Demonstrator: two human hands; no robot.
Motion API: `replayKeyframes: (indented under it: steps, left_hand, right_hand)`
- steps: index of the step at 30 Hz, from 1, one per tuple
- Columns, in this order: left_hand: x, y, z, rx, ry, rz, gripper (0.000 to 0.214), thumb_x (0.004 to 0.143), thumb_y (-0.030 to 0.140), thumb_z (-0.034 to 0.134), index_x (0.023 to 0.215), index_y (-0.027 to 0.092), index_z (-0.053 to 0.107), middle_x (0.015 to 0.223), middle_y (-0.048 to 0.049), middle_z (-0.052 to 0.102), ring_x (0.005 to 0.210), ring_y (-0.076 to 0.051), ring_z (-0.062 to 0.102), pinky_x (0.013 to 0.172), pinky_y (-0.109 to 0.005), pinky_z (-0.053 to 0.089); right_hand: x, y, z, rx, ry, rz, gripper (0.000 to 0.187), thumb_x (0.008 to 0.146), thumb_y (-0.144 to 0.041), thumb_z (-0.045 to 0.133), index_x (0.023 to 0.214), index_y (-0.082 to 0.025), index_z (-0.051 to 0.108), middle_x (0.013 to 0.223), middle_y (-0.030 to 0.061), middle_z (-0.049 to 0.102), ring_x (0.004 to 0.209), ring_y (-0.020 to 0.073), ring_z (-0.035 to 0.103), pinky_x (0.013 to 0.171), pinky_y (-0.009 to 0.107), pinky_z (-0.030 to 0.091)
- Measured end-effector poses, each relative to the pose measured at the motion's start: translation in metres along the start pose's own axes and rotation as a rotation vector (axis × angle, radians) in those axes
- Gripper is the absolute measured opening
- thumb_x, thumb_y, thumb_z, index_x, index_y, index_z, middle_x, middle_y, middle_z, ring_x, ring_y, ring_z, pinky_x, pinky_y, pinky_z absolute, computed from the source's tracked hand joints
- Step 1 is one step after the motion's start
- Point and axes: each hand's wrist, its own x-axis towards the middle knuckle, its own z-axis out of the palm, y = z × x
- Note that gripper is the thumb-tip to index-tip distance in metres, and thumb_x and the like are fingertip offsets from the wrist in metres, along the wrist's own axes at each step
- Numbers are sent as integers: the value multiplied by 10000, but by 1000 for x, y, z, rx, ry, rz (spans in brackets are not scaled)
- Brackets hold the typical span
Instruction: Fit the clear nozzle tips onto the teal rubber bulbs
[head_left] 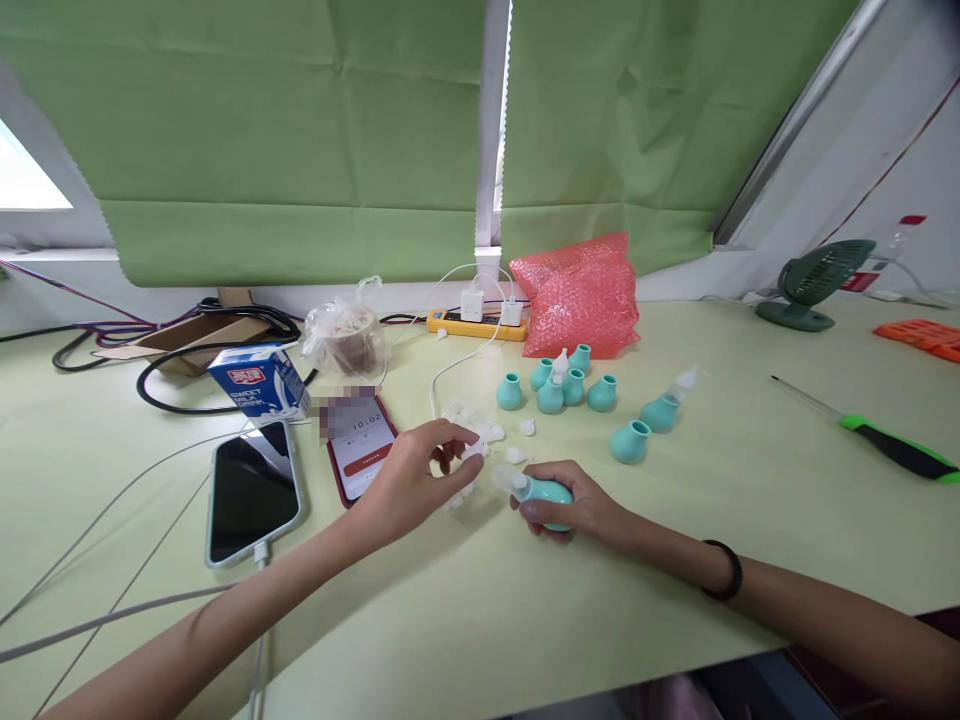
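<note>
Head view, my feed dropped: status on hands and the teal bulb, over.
Left hand at the white tips, grip unclear. Right hand shut on teal bulb, tip fitted. Loose teal bulbs beyond, clear of both hands.

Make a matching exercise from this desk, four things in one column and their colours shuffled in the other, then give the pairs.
Things:
1. bulb in the right hand
2. bubble wrap bag
3. power strip
4. milk carton

Colours:
A. yellow
B. blue and white
C. teal
D. pink

Pairs: 1-C, 2-D, 3-A, 4-B.
</note>
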Motion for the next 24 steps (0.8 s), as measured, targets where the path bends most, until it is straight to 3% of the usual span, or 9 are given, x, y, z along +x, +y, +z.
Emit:
replayKeyframes:
  steps: [3,6,12,17,24]
  left_hand:
    - [1,4,1,-393,-20,-153,211,702,312,563,792,122,573,683,-19,565,613,-105,528,582,-230,449]
    - [2,2,1,-576,-80,-271,253,628,287,646,793,101,603,630,-29,606,587,-119,562,606,-258,466]
    - [1,-7,4,-691,-165,-409,288,602,275,677,839,113,651,638,-44,660,601,-135,607,659,-283,503]
    - [-1,-5,11,-766,-128,-413,252,601,283,678,776,102,671,607,-34,654,562,-114,590,648,-279,526]
    - [-1,-3,15,-737,-107,-388,228,575,243,699,731,80,671,554,-36,636,506,-112,579,564,-249,526]
  right_hand:
    - [-1,0,2,-28,38,-13,284,692,-403,567,742,-127,521,552,-26,479,413,42,396,370,158,319]
    - [-1,-2,3,-74,84,-12,274,693,-403,558,718,-134,512,538,-32,468,404,43,379,370,162,308]
    - [-5,-8,4,-313,166,-133,212,711,-349,535,680,-140,522,560,-29,445,495,68,388,457,183,330]
    - [-9,-9,6,-491,206,-170,179,719,-320,511,680,-145,522,542,-32,420,483,74,361,451,192,316]
    - [-11,-9,9,-683,269,-330,143,724,-267,494,633,-158,476,522,-23,429,472,85,379,470,214,319]
